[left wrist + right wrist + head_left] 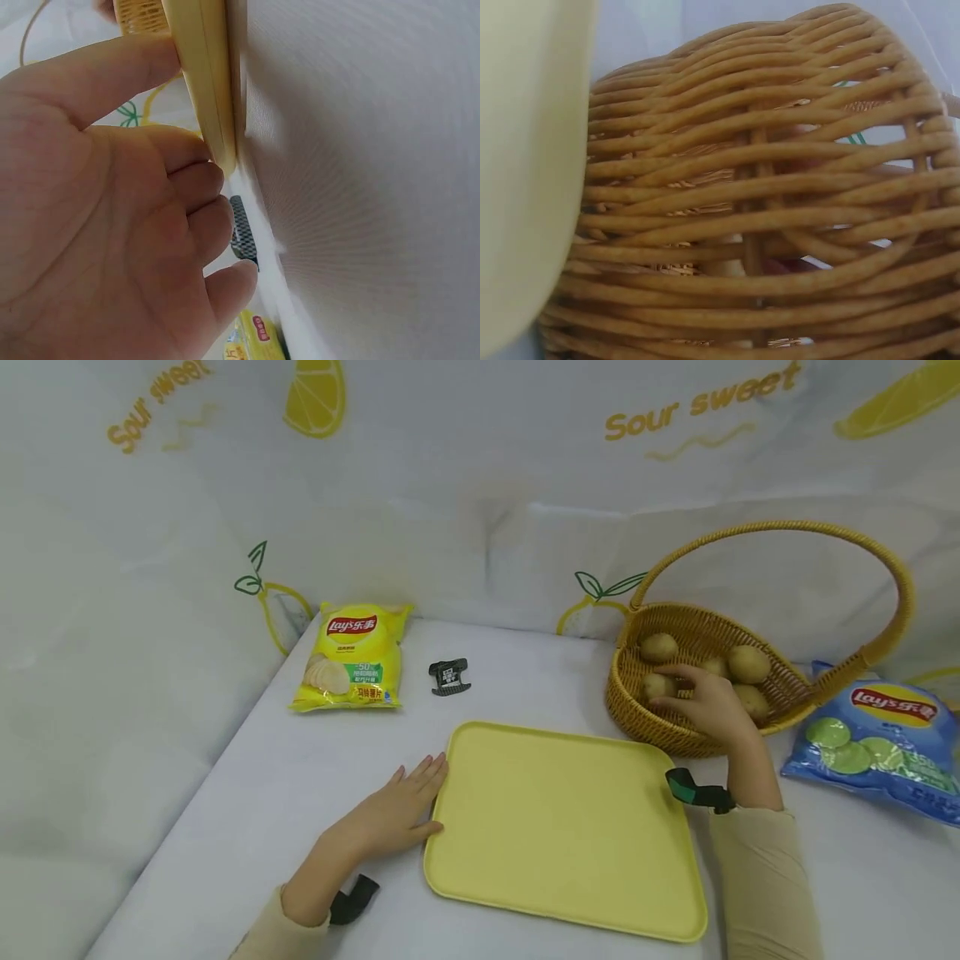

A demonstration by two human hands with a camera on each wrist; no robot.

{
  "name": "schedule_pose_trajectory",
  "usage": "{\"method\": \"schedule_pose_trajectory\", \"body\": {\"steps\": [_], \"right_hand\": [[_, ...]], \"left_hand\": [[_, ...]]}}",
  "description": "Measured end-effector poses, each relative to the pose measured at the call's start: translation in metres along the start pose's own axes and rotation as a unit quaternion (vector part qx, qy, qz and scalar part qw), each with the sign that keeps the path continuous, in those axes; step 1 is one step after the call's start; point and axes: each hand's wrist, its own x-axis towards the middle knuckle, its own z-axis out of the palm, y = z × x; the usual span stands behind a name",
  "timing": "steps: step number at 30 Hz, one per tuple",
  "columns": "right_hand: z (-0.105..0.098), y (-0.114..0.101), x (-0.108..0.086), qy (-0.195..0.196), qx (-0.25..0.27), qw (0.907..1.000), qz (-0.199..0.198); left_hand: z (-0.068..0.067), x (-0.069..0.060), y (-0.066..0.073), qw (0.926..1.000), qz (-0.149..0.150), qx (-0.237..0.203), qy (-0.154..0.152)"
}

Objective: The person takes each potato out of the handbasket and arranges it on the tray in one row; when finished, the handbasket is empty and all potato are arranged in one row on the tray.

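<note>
The yellow tray (pixel 562 835) lies flat on the table. At its left edge rests my left hand (pixel 393 810), fingers extended; in the left wrist view, the fingertips and thumb of that hand (pixel 112 202) touch the tray's side (pixel 206 75). My right hand (pixel 708 702) reaches over the front rim of the wicker basket (pixel 645 718), thumb and fingers curled round a potato (pixel 657 686). Other potatoes (pixel 748 664) lie in the basket. In the right wrist view the basket's woven wall (pixel 742 165) hides most of the hand.
A yellow chip bag (pixel 351 660) lies at the back left, with a small black item (pixel 450 677) beside it. Right of the basket is a blue chip bag (pixel 885 743). The basket's tall handle (pixel 810 527) arches above it, before a printed cloth backdrop.
</note>
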Motion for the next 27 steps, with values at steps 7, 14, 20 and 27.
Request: {"method": "schedule_pose_trajectory", "body": {"steps": [7,14,20,27], "right_hand": [[0.004,-0.012,-0.003,0.103,0.021,0.9942,-0.021],[0.003,-0.043,-0.006,0.178,0.146,0.9682,-0.097],[0.012,-0.07,-0.005,0.152,0.276,0.9319,-0.179],[0.05,-0.098,0.006,0.076,0.257,0.9386,-0.217]], "left_hand": [[-0.002,-0.003,-0.001,0.9999,-0.002,-0.012,-0.003],[0.0,-0.002,0.001,0.9999,-0.002,-0.009,-0.009],[-0.006,0.001,0.004,0.9995,-0.003,0.024,-0.021],[-0.012,0.011,0.01,0.9971,-0.023,0.064,-0.034]]}}
